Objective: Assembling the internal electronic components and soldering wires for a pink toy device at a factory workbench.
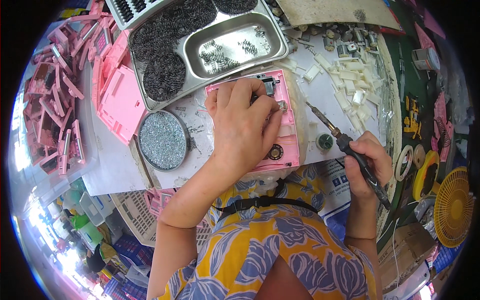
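Observation:
A pink plastic case (291, 115) lies open-side up before me, with a dark grey mechanism at its far edge and a round black part (275, 152) in its near corner. My left hand (240, 117) rests over the case, fingers bent and pinched together; what they grip is hidden beneath them. Beside them sits a small metal part (283, 106). In my right hand (369, 162) is a soldering iron (345, 142), its black handle gripped and its tip pointing up and left, apart from the case. A small dark green round item (325, 141) lies between the case and the iron.
A metal tray (192, 82) of springs stands at the back. A round tin (185, 127) of small metal pieces sits left, near pink panels (120, 102) and a tub of pink cases (55, 105). White plastic parts (350, 85) and small motors (342, 50) lie back right; a yellow fan (454, 207) stands right.

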### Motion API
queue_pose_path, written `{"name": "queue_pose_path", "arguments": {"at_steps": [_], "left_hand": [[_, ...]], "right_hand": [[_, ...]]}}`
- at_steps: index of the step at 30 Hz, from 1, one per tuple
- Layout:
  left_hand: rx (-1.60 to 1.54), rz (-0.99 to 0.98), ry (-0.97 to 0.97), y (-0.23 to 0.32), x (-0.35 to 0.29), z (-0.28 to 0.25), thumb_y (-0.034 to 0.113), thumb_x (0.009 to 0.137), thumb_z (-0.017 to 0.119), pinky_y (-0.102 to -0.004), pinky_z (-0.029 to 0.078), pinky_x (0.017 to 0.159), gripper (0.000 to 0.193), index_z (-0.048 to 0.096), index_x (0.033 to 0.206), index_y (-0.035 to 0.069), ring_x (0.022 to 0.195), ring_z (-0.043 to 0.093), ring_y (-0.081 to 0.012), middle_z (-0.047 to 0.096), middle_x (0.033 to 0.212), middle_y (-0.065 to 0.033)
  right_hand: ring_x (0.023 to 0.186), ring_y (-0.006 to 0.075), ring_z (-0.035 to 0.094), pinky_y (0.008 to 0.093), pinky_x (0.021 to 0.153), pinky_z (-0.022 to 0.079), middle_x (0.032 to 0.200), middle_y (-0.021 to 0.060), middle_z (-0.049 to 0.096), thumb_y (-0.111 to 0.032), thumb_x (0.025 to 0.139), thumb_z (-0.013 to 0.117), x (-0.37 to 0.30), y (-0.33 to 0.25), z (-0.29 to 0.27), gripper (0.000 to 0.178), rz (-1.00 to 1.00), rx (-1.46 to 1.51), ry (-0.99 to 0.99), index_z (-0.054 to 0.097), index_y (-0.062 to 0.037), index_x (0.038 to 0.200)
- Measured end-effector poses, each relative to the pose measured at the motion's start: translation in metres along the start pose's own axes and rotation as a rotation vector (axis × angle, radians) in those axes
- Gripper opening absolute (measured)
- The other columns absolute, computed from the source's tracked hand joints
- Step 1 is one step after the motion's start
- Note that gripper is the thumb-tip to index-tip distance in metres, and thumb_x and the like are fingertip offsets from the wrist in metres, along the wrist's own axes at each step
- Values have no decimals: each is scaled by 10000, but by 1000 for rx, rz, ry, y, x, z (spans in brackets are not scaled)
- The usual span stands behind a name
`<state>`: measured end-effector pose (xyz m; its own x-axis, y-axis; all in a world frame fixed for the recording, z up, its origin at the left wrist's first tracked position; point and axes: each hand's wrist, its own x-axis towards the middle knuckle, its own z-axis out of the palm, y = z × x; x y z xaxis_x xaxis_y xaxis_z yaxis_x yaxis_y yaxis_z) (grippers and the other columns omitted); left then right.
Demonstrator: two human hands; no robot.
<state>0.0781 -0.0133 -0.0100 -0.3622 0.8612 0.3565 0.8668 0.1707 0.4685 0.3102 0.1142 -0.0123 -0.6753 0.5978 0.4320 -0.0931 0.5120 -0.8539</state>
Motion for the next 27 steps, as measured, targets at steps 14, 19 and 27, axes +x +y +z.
{"name": "queue_pose_path", "arguments": {"at_steps": [14, 19, 27], "left_hand": [[43, -14, -21, 6, 5, -1, 158, 739, 768, -433, 342, 851, 135, 689, 835, 106, 946, 500, -277, 535, 952, -50], [67, -31, -15, 7, 5, 2, 147, 739, 752, -433, 340, 853, 119, 688, 830, 105, 942, 498, -278, 532, 947, -55], [66, -22, 24, 8, 6, 5, 139, 737, 741, -437, 333, 834, 116, 673, 825, 104, 927, 499, -283, 535, 952, -63]], "right_hand": [[574, 155, 520, 274, 516, 376, 693, 77, 603, -80, 825, 785, 13, 2, 12, 225, 2, -12, -61, 678, 33, 988], [561, 155, 518, 275, 508, 375, 672, 72, 588, -72, 823, 782, 16, 5, 18, 213, -13, -32, -86, 682, 32, 979], [555, 154, 518, 277, 502, 374, 672, 69, 592, -56, 817, 775, 17, 8, 22, 207, -30, -24, -88, 682, 32, 980]]}}
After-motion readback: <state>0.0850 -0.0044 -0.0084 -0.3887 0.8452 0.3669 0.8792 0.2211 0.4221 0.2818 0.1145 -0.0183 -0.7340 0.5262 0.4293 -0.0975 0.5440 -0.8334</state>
